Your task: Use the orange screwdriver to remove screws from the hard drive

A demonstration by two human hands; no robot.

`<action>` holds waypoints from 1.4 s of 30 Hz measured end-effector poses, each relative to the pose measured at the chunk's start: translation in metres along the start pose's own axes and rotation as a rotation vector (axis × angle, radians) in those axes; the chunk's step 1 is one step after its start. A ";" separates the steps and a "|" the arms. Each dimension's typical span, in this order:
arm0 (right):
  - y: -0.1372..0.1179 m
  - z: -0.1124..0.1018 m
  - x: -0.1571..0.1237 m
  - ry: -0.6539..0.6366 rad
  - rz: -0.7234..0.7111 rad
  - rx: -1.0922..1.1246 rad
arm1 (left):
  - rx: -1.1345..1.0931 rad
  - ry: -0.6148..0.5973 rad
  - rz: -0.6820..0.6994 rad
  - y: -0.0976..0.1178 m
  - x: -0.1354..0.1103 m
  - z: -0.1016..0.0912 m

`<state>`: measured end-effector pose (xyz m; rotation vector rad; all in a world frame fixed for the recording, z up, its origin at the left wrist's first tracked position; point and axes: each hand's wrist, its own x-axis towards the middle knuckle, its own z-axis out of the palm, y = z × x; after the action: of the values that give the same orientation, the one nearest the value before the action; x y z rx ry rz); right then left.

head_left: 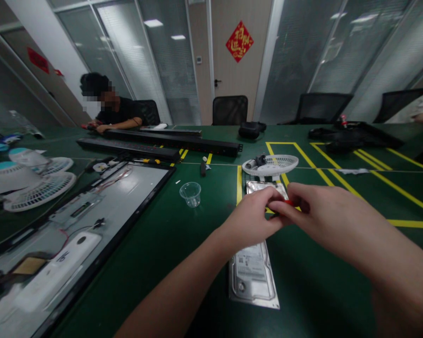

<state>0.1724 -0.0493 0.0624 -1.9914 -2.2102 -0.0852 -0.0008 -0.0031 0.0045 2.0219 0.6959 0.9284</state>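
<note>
Near the centre-right of the frame, the bare right hand (312,204) has its thumb and fingers pinching a small glossy red object (288,202), mostly hidden by the fingers. The bare left hand (257,216) meets it there with bent fingers drawn close; whether its grip also presses on the object, I cannot tell. Below them, at lower centre-right, a flat rectangular silver metal hard drive with a printed label (253,270) lies on the dark green desk (169,239), partly covered by the left hand. A small clear plastic cup (190,191) stands at the centre, left of the hands. The step in hand seems to be adjusting the red object between both hands; the next move likely calls for a settled fingertip hold, kept clear of the drive
</note>
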 end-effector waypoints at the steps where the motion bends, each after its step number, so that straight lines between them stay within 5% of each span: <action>1: 0.000 0.000 0.000 0.002 0.006 -0.006 | 0.001 -0.006 0.000 0.000 0.000 0.000; 10: 0.005 0.001 0.000 0.050 -0.197 0.150 | -0.110 -0.011 -0.046 -0.005 0.000 0.002; 26: 0.002 0.002 -0.001 0.011 -0.027 -0.002 | -0.027 -0.007 0.003 -0.001 -0.001 0.000; 34: 0.004 -0.003 -0.001 0.026 -0.193 0.133 | -0.036 -0.030 -0.050 -0.003 0.000 -0.001; 42: 0.007 0.002 -0.001 0.085 -0.198 0.099 | -0.066 -0.032 -0.051 -0.003 0.000 0.002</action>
<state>0.1790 -0.0492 0.0596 -1.6826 -2.3029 -0.0813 0.0000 -0.0022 0.0013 1.9483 0.6871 0.8765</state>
